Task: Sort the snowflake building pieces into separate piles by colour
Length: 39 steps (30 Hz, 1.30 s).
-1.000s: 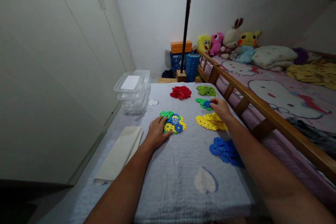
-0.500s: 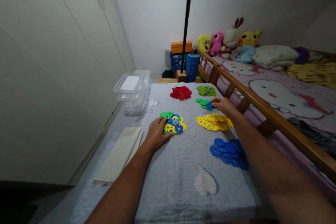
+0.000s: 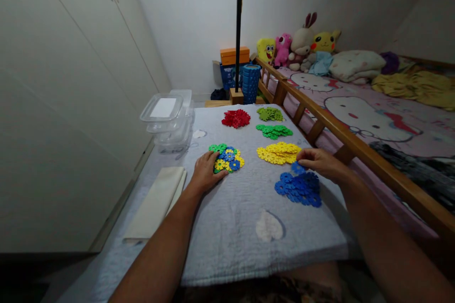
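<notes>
My right hand (image 3: 315,161) pinches a blue flower-shaped plastic disc (image 3: 297,167) just above the pile of blue discs (image 3: 300,188). Beyond it, close to the fingertips, lies the yellow disc pile (image 3: 279,153). My left hand (image 3: 206,170) rests with fingers apart against the left side of a mixed pile (image 3: 229,158) of green, yellow and blue discs. Farther back are a green pile (image 3: 273,131), an olive-green pile (image 3: 270,113) and a red pile (image 3: 236,118).
Stacked clear plastic boxes (image 3: 167,123) stand at the table's back left, with a folded cream cloth (image 3: 156,203) nearer me. A wooden bed rail (image 3: 320,120) runs along the right side. Behind the table rises a black pole (image 3: 238,33) beside a blue foam roller (image 3: 250,84).
My right hand has moved from the green pile toward me, carrying the blue disc to the blue pile. My left hand stays by the mixed pile. The view has shifted slightly.
</notes>
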Motion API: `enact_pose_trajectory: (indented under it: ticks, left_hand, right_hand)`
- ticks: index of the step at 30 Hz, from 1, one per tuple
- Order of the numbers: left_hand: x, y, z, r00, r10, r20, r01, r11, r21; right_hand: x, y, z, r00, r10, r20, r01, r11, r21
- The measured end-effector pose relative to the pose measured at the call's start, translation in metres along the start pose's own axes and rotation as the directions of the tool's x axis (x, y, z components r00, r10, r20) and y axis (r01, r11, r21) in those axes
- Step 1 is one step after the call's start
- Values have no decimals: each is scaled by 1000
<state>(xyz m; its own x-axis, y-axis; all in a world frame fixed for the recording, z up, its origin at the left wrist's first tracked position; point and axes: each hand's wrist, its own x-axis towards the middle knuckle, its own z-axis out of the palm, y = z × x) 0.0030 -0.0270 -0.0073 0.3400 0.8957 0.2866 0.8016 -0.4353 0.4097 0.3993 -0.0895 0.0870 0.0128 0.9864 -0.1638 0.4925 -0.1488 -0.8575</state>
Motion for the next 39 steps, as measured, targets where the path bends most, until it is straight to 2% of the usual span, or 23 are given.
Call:
enact_pose_trajectory:
  ticks: [5,9,12,20,30,39]
  left_hand:
    - [1,-4,3,1000,14,1,-14,1000,14]
    - [1,-6,4,1000,26,-3,-26,1000,10]
    - [2,-4,3,1000,21,-2,-21,1000,8]
    - [2,-3,3,1000,21,-5,-20,1000,16]
    - [2,-6,5,1000,18,-8,-18,1000,6]
    - [1,-5,4,1000,24,2,-24,1000,13]
  right_hand:
    - [-31,24,-12,993,32,-114,-32,999,0]
    - [-42,42,-20,965,87,-249,-84,996,21]
    - [-47,50,-22,944,121,-308,-116,993,33]
    - [-55,62,-15,952,152,-265,-118,983,141]
    - [-48,89,-8,936,114,-332,-82,991,110]
    - [-56,83,-6,912,110,-394,-106,994,33]
